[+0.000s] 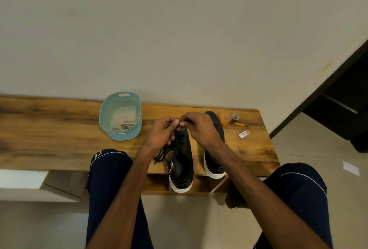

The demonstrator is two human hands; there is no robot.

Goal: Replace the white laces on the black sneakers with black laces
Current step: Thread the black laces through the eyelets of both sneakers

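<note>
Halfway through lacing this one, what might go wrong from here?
The sneaker has its heel over the table edge; a hard tug by the left hand or right hand may tip it off. The black lace trails loose beneath the left wrist and may snag.

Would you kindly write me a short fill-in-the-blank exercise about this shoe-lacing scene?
The white laces lie inside the blue ____.
The left hand and right hand pinch a black lace over the sneaker on the person's ____.
Both this sneaker and the other sneaker have ____ soles.
Missing: basket; left; white.
</note>
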